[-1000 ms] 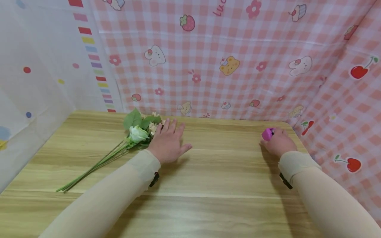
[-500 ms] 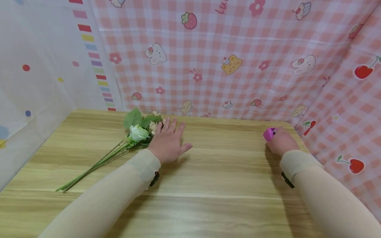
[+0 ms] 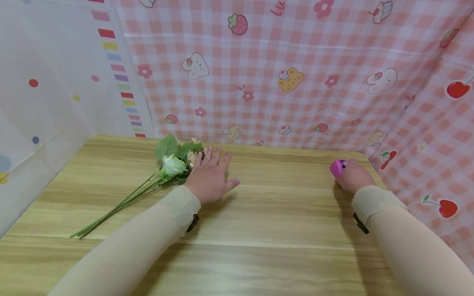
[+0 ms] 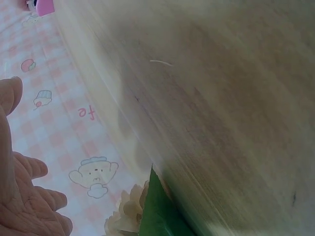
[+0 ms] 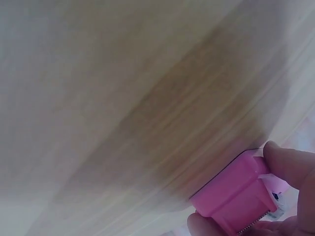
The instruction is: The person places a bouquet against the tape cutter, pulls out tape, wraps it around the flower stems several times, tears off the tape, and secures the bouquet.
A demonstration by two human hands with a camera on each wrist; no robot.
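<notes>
Head view: the right hand (image 3: 355,177) pinches a boxy pink plastic dispenser (image 3: 336,169) (one edge serrated) near the far right corner of the pale wood-grain table (image 3: 274,213); the left hand (image 3: 208,176), fingers spread, lies beside a white-and-cream flower bunch (image 3: 174,165).

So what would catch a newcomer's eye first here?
Probably the bright pink tape dispenser, held in the right hand near the far right corner of the table. Next, the flowers lying at left, by the spread left hand. Behind the table hangs pink checked cloth.
</notes>
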